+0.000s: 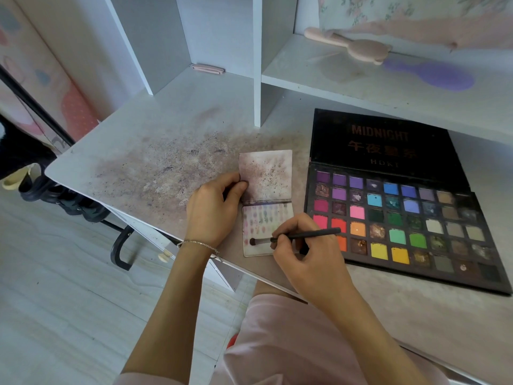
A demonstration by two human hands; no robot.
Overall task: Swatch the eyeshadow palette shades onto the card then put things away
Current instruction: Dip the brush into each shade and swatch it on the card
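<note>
A folded white card (268,179) lies open on the desk, its lower half (261,220) covered with rows of small colour smudges. My left hand (213,209) pinches the left edge of the upper flap near the fold. My right hand (302,245) grips a thin black brush (294,237) like a pen, its dark tip touching the lower left of the card. To the right lies the open black eyeshadow palette (399,218) with several rows of bright pans and its lid (380,145) folded back.
The white desk (155,162) is dusted with pigment left of the card. On the shelf behind lie a pink brush (358,47) and a purple hairbrush (433,75). A small pink flat object (208,68) sits in a cubby. The desk's edge runs just below my hands.
</note>
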